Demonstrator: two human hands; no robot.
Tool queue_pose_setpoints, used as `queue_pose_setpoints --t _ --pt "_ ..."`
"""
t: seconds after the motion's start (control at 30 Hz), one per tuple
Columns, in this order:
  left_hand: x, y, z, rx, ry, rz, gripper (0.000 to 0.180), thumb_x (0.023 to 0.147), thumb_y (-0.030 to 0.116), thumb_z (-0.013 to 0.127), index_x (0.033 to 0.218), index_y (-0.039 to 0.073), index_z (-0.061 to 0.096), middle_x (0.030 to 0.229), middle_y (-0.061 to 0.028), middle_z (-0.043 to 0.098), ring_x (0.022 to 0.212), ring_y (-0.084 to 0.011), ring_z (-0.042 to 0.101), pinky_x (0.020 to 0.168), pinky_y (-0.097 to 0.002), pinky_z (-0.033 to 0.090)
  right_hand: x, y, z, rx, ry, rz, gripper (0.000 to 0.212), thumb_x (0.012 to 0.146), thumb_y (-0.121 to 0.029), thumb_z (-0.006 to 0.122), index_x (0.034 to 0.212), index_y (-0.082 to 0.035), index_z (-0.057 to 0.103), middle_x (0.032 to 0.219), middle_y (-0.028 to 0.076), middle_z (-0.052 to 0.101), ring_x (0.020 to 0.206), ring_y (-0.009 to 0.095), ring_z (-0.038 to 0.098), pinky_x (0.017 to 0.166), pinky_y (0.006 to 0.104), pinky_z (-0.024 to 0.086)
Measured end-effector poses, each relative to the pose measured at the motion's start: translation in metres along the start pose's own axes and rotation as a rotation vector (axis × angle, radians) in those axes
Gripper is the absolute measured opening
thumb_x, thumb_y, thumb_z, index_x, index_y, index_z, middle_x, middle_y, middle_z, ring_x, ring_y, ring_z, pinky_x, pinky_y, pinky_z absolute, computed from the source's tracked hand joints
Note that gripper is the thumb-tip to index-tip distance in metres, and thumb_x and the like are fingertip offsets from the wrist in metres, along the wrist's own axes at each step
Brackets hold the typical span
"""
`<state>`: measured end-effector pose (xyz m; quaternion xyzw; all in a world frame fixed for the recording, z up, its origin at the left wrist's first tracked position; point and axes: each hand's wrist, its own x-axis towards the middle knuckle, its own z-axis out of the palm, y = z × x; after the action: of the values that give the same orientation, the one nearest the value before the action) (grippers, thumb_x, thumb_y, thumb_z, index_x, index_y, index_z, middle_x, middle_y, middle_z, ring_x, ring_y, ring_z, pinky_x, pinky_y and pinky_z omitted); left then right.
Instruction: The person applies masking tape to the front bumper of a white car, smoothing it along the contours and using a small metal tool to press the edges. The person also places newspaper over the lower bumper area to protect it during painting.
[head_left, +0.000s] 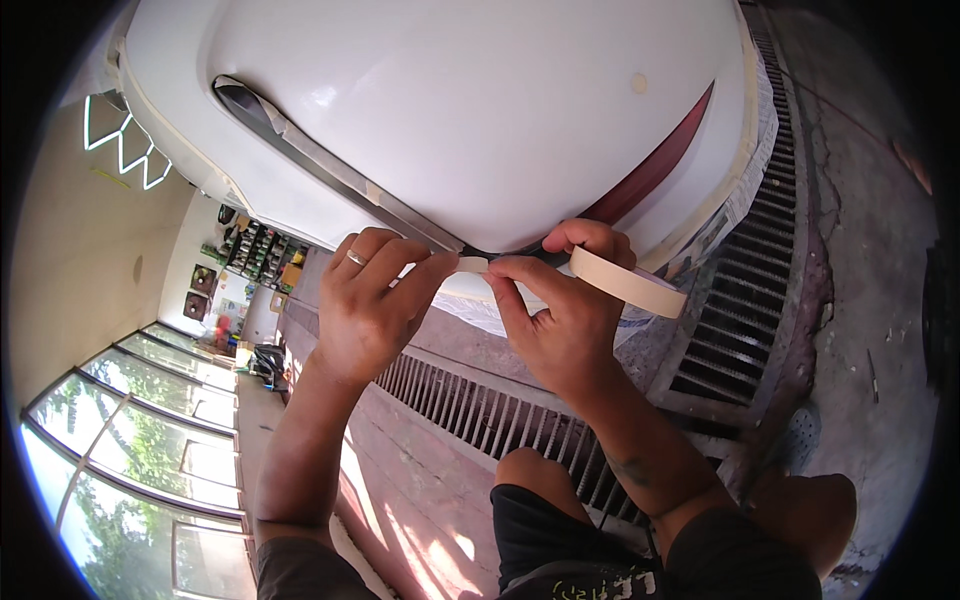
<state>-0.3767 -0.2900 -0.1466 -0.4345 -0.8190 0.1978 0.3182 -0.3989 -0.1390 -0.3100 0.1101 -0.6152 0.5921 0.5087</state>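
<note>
Between my two hands stretches a short strip of cream masking tape, beside the lower corner of a white car body panel. My left hand pinches one end of it between thumb and finger. At the other end, the thumb and forefinger of my right hand pinch the tape. A masking tape roll hangs on the curled fingers of that same hand. Just above the hands, a dark recess, partly lined with tape, meets a red reflector strip.
Tape and paper masking runs along the panel's outer edge. Metal floor grating passes below and to the right, with cracked concrete beyond it. Shelves of small items and large windows stand at the left.
</note>
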Motion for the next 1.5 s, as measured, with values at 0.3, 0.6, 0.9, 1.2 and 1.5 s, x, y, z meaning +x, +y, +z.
queue_pose_setpoints --t 0.3,0.6,0.9,1.2,1.5 --pt "0.024 -0.007 -0.003 -0.002 -0.060 -0.002 0.026 0.074 0.002 0.090 0.097 0.013 0.084 0.083 0.0012 0.066 0.081 -0.0197 0.064 0.075 -0.0375 0.054 -0.001 0.010 0.002 -0.011 -0.024 0.044 0.019 0.073 -0.014 0.091 0.085 -0.019 0.078 0.102 0.004 0.054 0.097 0.030 0.055 0.085 0.0459 0.040" --pt "0.024 0.006 -0.012 -0.067 -0.094 -0.063 0.028 0.077 0.003 0.091 0.102 0.011 0.081 0.092 -0.0002 0.070 0.087 -0.0226 0.068 0.080 -0.0401 0.056 0.008 0.003 -0.006 -0.039 -0.053 0.030 0.018 0.075 -0.011 0.092 0.088 -0.014 0.080 0.092 0.004 0.055 0.089 0.024 0.055 0.080 0.0408 0.041" --pt "0.026 0.000 0.000 0.011 -0.053 0.037 0.028 0.072 0.001 0.090 0.096 0.011 0.081 0.090 -0.0004 0.069 0.085 -0.0227 0.067 0.077 -0.0397 0.056 0.004 0.004 0.005 -0.037 -0.018 0.083 0.019 0.072 -0.015 0.093 0.084 -0.018 0.078 0.097 0.004 0.055 0.093 0.030 0.056 0.082 0.0461 0.041" --pt "0.030 -0.002 0.000 -0.021 -0.055 0.021 0.027 0.071 0.000 0.091 0.094 0.011 0.082 0.088 -0.0004 0.070 0.084 -0.0222 0.067 0.074 -0.0387 0.056 0.002 0.006 0.011 -0.062 0.025 0.043 0.020 0.072 -0.016 0.092 0.083 -0.021 0.076 0.100 0.002 0.054 0.097 0.030 0.055 0.084 0.0474 0.041" --pt "0.025 -0.003 -0.001 -0.006 -0.091 0.023 0.028 0.072 0.001 0.089 0.097 0.012 0.084 0.090 0.0004 0.070 0.087 -0.0211 0.068 0.077 -0.0380 0.057 -0.001 0.005 0.013 -0.138 0.044 -0.012 0.022 0.069 -0.017 0.091 0.083 -0.021 0.074 0.103 0.002 0.054 0.099 0.030 0.055 0.085 0.0495 0.042"
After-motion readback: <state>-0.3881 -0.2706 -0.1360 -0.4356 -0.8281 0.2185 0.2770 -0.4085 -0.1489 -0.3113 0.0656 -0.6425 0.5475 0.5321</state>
